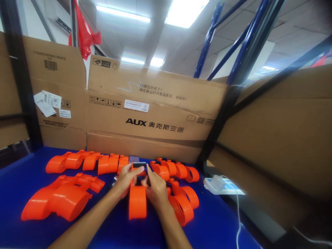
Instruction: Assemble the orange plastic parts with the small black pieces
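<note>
Between my two hands is an orange plastic part [137, 202] with a rounded band at its near end and a dark piece [139, 165] at its far end. My left hand [126, 180] grips its left side, the thumb lying across the top by the dark piece. On the right side, my right hand [155, 186] closes its fingers against the same part. The fingertips beneath are partly hidden. Similar orange parts [70, 202] lie on the blue table at the left, and more orange parts [181, 204] lie just right of my right hand.
Rows of orange parts [108, 164] line the back of the blue table [109, 228]. Behind them stands a cardboard wall [155, 110]. A white power strip [223, 185] with a cable sits at the right edge, near a dark rack post [215, 131].
</note>
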Action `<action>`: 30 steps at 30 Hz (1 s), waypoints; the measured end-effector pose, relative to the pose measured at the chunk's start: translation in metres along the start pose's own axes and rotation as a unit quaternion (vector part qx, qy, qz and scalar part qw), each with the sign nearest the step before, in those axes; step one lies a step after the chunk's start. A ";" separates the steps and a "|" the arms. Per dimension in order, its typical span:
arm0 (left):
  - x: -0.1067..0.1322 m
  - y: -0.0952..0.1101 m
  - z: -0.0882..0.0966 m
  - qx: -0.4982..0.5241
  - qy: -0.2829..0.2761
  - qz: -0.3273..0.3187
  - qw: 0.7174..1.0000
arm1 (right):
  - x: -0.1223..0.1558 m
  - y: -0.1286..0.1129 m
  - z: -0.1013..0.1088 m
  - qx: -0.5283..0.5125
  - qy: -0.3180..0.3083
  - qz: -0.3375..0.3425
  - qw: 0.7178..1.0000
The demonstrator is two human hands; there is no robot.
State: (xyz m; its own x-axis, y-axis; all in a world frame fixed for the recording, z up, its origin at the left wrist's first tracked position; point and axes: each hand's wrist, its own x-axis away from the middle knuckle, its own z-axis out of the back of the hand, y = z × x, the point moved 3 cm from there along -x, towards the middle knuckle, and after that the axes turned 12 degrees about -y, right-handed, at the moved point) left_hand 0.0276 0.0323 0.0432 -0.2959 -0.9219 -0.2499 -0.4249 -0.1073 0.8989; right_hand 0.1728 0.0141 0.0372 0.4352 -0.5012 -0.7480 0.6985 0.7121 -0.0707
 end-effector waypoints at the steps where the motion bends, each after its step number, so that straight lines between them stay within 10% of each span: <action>1: 0.000 0.001 0.000 -0.002 0.003 -0.007 1.000 | -0.001 0.000 0.001 -0.002 -0.001 0.001 1.000; 30: -0.001 0.007 0.011 -0.047 -0.076 -0.038 0.995 | -0.006 -0.002 0.025 -0.194 0.059 -0.147 0.968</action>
State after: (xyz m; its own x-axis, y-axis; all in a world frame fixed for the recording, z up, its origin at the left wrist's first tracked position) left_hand 0.0150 0.0364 0.0456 -0.3955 -0.8436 -0.3632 -0.3714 -0.2148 0.9033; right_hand 0.1831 0.0037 0.0581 0.1673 -0.6668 -0.7262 0.5059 0.6903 -0.5173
